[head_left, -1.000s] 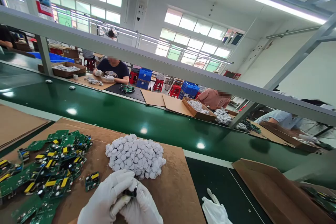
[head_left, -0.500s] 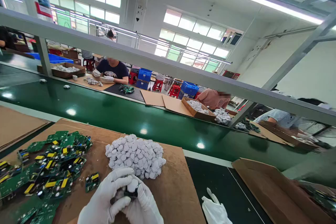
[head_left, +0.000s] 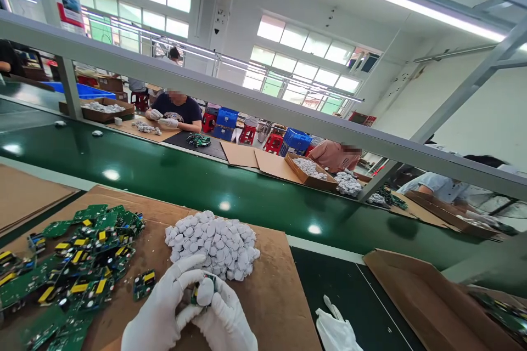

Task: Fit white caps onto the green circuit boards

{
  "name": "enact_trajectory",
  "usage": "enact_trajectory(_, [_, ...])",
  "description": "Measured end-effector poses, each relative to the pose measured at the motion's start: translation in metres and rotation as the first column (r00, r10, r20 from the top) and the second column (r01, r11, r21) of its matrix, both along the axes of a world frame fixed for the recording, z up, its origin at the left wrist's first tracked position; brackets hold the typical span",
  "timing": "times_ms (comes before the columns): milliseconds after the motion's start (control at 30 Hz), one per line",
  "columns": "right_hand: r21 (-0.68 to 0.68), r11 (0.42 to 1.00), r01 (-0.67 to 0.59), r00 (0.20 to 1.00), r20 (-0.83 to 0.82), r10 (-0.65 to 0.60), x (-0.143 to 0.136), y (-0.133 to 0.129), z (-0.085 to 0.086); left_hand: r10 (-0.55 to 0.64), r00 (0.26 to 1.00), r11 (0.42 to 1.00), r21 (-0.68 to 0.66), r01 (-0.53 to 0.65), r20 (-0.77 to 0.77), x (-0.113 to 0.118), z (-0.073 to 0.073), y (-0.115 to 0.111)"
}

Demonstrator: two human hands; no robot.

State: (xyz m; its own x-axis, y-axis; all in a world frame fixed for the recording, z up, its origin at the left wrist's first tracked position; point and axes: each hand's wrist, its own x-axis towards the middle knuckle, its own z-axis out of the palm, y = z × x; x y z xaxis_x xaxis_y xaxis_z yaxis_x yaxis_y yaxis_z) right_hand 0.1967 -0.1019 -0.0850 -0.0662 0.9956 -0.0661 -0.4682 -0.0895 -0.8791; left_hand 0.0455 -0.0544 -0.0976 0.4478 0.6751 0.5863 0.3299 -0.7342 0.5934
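Observation:
Both of my hands wear white gloves and meet low in the middle of the head view. My left hand (head_left: 164, 301) and my right hand (head_left: 230, 318) are closed round a small green circuit board (head_left: 194, 297). A white rounded piece (head_left: 205, 292) sits against that board, facing me; the fingers cover much of both. Just beyond the fingertips rises a heap of similar white pieces (head_left: 212, 241). To the left of my left hand lies a single circuit board (head_left: 144, 284) with a yellow part, beside a large pile of such boards (head_left: 88, 255).
Cardboard (head_left: 275, 285) covers the work surface. Beyond it runs a green conveyor belt (head_left: 173, 181) bearing two small white-topped items (head_left: 97, 133). A white glove (head_left: 335, 332) and an open cardboard box (head_left: 428, 296) are at right. A metal beam crosses overhead; co-workers sit opposite.
My fingers have turned the board, so the white piece shows its broad face more fully. The two items on the belt have shifted left.

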Motion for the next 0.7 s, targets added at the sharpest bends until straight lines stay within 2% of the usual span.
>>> enact_trajectory(167, [-0.003,0.999,0.050,0.993,0.104,-0.050,-0.004,0.001,-0.010,0.029,0.997,0.998,0.059,-0.024,-0.077,0.001,0.003,-0.007])
enact_trajectory(233, [-0.002,0.998,0.059,0.989,0.134,-0.058,-0.004,0.001,-0.013,0.023,0.996,0.989,0.149,-0.010,-0.088,0.001,0.004,-0.003])
enact_trajectory(333, [-0.001,0.998,0.062,0.984,0.164,-0.061,-0.004,0.001,-0.016,-0.017,0.991,0.944,0.324,0.059,-0.132,0.000,0.004,0.006])
enact_trajectory(400, [-0.001,0.998,0.061,0.982,0.178,-0.059,-0.004,0.001,-0.018,-0.043,0.988,0.927,0.364,0.095,-0.149,0.000,0.001,0.008])
enact_trajectory(500, [0.001,0.998,0.055,0.980,0.192,-0.054,-0.004,0.001,-0.018,-0.060,0.991,0.968,0.235,0.088,-0.120,-0.001,-0.006,0.006])
enact_trajectory(600, [0.005,0.999,0.048,0.979,0.198,-0.048,-0.002,0.001,-0.017,0.014,0.997,0.999,0.050,-0.010,-0.076,-0.001,-0.011,0.002])
enact_trajectory(700, [0.006,0.999,0.043,0.979,0.201,-0.044,0.000,0.001,-0.017,0.027,0.996,0.998,0.051,-0.023,-0.080,-0.001,-0.011,0.001])
